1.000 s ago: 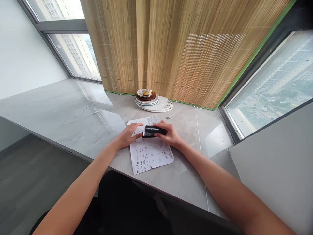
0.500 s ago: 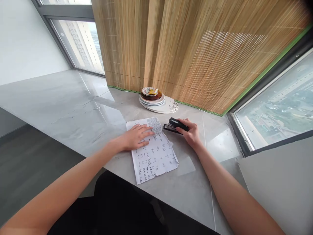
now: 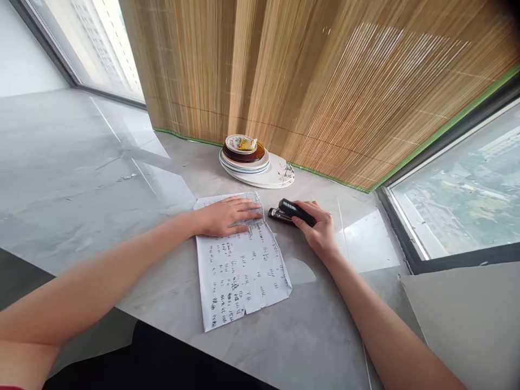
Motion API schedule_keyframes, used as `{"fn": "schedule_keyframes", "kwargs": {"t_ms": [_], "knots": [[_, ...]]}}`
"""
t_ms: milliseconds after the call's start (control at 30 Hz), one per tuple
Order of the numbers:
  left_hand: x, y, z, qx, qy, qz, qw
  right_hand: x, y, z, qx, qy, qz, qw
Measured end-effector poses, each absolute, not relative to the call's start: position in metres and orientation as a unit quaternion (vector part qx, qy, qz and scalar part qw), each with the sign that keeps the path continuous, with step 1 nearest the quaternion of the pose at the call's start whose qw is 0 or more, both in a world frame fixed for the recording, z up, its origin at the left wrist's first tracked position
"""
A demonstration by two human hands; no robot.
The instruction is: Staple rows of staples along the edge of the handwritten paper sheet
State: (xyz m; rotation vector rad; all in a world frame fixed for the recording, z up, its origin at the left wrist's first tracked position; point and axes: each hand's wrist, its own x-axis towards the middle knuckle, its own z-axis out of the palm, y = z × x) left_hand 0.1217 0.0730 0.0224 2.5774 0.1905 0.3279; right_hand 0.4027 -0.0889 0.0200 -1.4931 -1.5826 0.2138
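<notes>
Sheets of white paper (image 3: 247, 276) covered in handwriting lie on the grey marble-look counter, their lower edge torn and creased. My left hand (image 3: 231, 215) rests flat on the upper part of the paper, fingers stretched out to the right. It partly covers a dark printed block near the top edge. Just right of the paper, my right hand (image 3: 319, 227) is wrapped round a black stapler (image 3: 298, 211). The stapler's front end points left at the paper's upper right edge, with a small gap between them. Its jaws are apart at the front.
Behind the paper stands a stack of plates (image 3: 246, 157) with a small yellow packet (image 3: 247, 144) on top. An oval white platter (image 3: 280, 173) lies beneath. A bamboo blind (image 3: 284, 81) hangs behind. Windows border the counter (image 3: 101, 216) left and right.
The camera view has shifted, so the counter appears larger and tilted. The left hand has turned a little on the paper, fingers pointing more to the right. The right hand keeps hold of the stapler.
</notes>
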Motion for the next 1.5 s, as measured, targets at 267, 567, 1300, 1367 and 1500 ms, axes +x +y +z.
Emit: {"fn": "schedule_keyframes", "kwargs": {"t_ms": [267, 567, 1300, 1367, 1500], "knots": [[0.107, 0.082, 0.022, 0.938, 0.062, 0.144, 0.309, 0.385, -0.088, 0.021, -0.625, -0.678, -0.015, 0.387], [0.110, 0.072, 0.016, 0.929, 0.091, 0.142, 0.328, 0.382, -0.099, 0.028, -0.555, -0.753, 0.025, 0.352], [0.108, 0.049, 0.034, 0.978, -0.040, -0.005, 0.203, 0.372, -0.095, 0.019, -0.471, -0.813, -0.007, 0.341], [0.109, 0.048, 0.033, 0.979, -0.044, -0.004, 0.199, 0.366, -0.095, 0.019, -0.478, -0.812, -0.008, 0.336], [0.108, 0.047, 0.030, 0.981, -0.034, 0.022, 0.189, 0.355, -0.097, 0.020, -0.495, -0.802, -0.020, 0.333]]}}
